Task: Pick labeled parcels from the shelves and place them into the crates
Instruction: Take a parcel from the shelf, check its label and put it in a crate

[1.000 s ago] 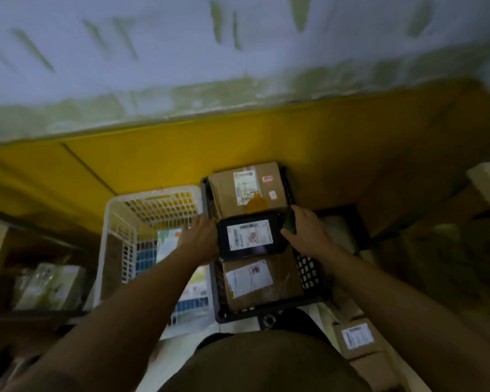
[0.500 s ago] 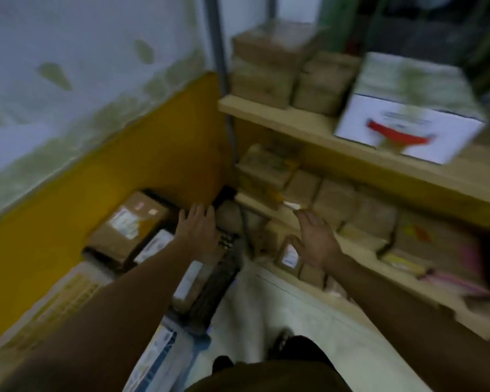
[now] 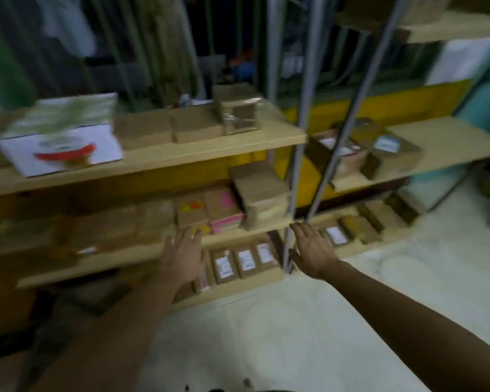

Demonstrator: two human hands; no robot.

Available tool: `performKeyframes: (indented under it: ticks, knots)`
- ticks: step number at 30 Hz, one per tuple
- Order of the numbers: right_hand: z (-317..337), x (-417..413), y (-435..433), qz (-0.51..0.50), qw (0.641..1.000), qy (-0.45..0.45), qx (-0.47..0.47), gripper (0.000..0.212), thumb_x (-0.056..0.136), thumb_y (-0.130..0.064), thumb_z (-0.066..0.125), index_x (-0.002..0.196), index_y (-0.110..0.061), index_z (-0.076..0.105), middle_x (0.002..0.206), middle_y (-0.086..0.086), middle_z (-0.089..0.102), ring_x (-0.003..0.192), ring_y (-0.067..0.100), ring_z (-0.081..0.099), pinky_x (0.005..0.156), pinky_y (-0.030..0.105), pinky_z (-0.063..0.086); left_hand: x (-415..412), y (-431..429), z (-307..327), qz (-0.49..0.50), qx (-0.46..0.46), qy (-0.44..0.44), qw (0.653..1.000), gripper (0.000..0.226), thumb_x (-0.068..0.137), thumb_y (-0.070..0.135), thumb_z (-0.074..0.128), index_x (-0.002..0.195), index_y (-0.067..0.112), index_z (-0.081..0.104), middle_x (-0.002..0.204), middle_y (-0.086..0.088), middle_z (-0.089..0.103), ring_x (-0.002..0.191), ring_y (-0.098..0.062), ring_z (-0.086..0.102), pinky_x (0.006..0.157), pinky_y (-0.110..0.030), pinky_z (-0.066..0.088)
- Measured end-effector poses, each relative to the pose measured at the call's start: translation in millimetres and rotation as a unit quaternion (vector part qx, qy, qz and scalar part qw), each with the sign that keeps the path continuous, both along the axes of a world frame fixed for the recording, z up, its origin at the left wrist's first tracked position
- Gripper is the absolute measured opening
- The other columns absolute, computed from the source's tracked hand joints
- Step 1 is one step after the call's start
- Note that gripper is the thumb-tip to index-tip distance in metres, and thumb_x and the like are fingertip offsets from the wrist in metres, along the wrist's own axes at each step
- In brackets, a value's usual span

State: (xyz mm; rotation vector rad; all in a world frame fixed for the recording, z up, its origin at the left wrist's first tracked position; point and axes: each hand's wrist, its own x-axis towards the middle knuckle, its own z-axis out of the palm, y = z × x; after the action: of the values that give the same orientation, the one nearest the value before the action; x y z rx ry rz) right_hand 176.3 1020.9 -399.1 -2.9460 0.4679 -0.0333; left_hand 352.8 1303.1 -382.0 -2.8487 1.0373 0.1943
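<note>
Both hands are out in front and carry nothing. The left hand has its fingers straight and spread, and the right hand is just as loose and released. Take the metal post of the rack as the marker. The left hand hovers left of the post, in front of the edge of the middle shelf. The right hand is just right of the post, close beside it. Whether either touches the wood I cannot tell through the blur.

The nearest labeled parcels stand in a row on the bottom shelf, just left of the post's foot and between the two hands. Another labeled one lies right of the post. Up and left of the post, brown packets and a pink parcel fill the middle shelf.

As I judge it, this is the reach at the start of a pick. Nothing is grasped yet and many parcels wait on the shelves. The crates are out of view, so how full they are cannot be said.
</note>
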Motion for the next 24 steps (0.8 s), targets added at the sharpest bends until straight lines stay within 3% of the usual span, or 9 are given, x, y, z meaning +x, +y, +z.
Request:
performKeyframes:
  ticks: [5,8,11,16,20,24]
  knots:
    - [-6,-141,-130,-0.084,0.996,0.028,0.003,0.071,0.100,-0.044,0.049,0.158,-0.013,0.023,0.163,0.007,0.030,0.151,0.028,0.027,0.118,0.045,0.030,-84,-152,-14,-0.092,-0.006,0.028,0.995,0.061,0.104,0.045,0.033,0.156,0.013,0.027,0.161,-0.011,0.028,0.147,-0.030,0.028,0.114,-0.049,0.033]
    - [2,-217,-186,-0.140,0.989,0.052,0.004,0.071,0.102,-0.046,0.047,0.158,-0.012,0.021,0.164,0.007,0.027,0.152,0.027,0.022,0.119,0.045,0.028,-128,-241,-20,-0.161,-0.013,0.039,0.986,0.059,0.103,0.047,0.032,0.152,0.015,0.031,0.155,-0.008,0.035,0.140,-0.028,0.036,0.108,-0.045,0.040]
    - [13,-271,-236,-0.183,0.981,0.059,0.008,0.072,0.102,-0.046,0.047,0.159,-0.012,0.020,0.165,0.007,0.024,0.153,0.027,0.020,0.121,0.046,0.026,-173,-323,-25,-0.207,-0.005,0.061,0.976,0.063,0.104,0.049,0.035,0.156,0.015,0.025,0.158,-0.007,0.030,0.143,-0.027,0.033,0.109,-0.046,0.041]
    - [14,-313,-312,-0.234,0.970,0.064,0.019,0.071,0.101,-0.046,0.049,0.157,-0.012,0.024,0.165,0.007,0.026,0.153,0.026,0.022,0.120,0.047,0.029,-213,-421,-45,-0.282,0.028,0.064,0.957,0.066,0.104,0.047,0.037,0.158,0.013,0.021,0.162,-0.010,0.024,0.148,-0.029,0.025,0.114,-0.050,0.034]
    - [3,-321,-374,-0.251,0.965,0.072,0.036,0.071,0.101,-0.046,0.049,0.157,-0.011,0.023,0.165,0.008,0.026,0.153,0.027,0.021,0.120,0.048,0.028,-217,-491,-72,-0.261,0.077,0.081,0.959,0.066,0.104,0.046,0.038,0.159,0.017,0.016,0.165,-0.007,0.019,0.151,-0.028,0.021,0.117,-0.051,0.030]
    - [-11,-318,-460,-0.258,0.962,0.077,0.037,0.071,0.101,-0.046,0.049,0.157,-0.012,0.024,0.164,0.008,0.027,0.152,0.027,0.022,0.119,0.049,0.030,-211,-591,-87,-0.276,0.050,0.070,0.957,0.065,0.101,0.046,0.041,0.156,0.016,0.024,0.162,-0.009,0.026,0.149,-0.028,0.027,0.116,-0.049,0.031]
